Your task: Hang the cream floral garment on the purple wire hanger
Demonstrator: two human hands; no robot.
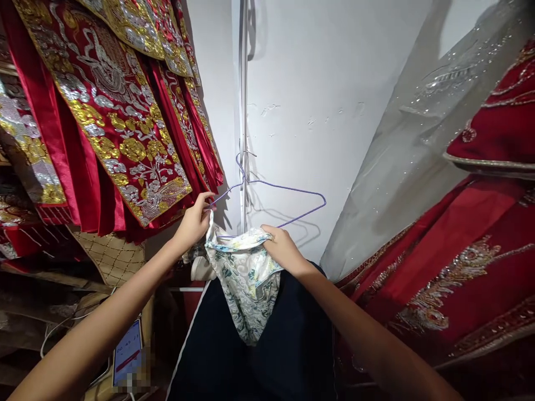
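A thin purple wire hanger [284,192] is held up in front of a white wall. My left hand [193,223] is closed on the hanger's left arm and on the edge of a white and green floral garment [246,278]. My right hand [282,248] is closed on the garment's upper edge, just below the hanger's lower wire. The garment droops down between my two hands, over a dark navy cloth [259,356].
Red robes with gold and silver embroidery [104,111] hang at the left. More red embroidered cloth [460,267] and a sheer sequinned veil [418,145] hang at the right. A phone [127,353] with a lit screen lies at the lower left. A white pipe [242,83] runs down the wall.
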